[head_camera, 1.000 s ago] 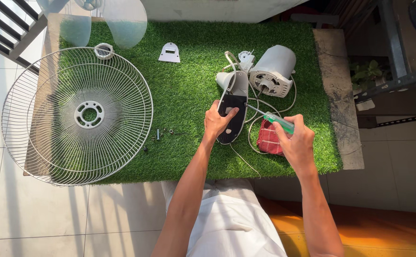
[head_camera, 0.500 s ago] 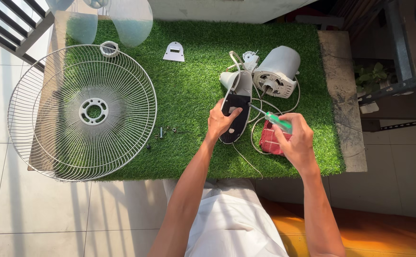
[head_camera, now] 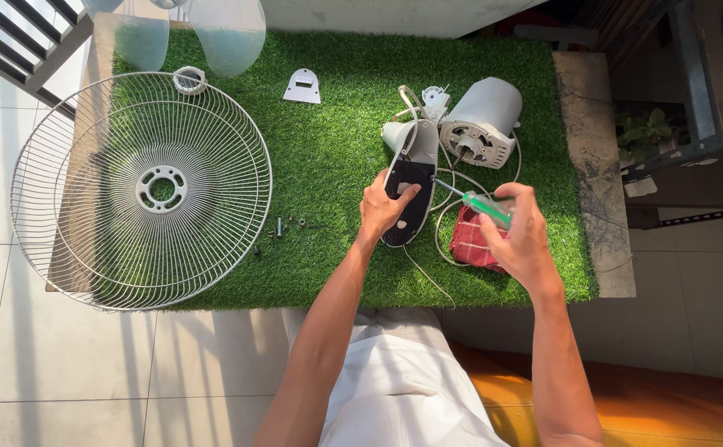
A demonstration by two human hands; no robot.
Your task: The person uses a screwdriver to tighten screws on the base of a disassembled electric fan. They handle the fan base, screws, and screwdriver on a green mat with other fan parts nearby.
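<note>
While the left hand (head_camera: 380, 209) pressed down on the dark oval housing piece (head_camera: 409, 199), its fingers lay flat over the piece's left edge, resting on it and not closed around it. The piece lay on the green artificial grass mat (head_camera: 336, 149), just in front of the white fan motor (head_camera: 483, 122). The right hand (head_camera: 520, 236) was closed around a screwdriver with green handle (head_camera: 487, 206), and its metal tip touched the right side of the housing piece. A red cloth (head_camera: 470, 241) lay under this hand. The wire fan guard (head_camera: 142, 189) was well apart on the left, with small screws (head_camera: 283, 225) near its rim.
</note>
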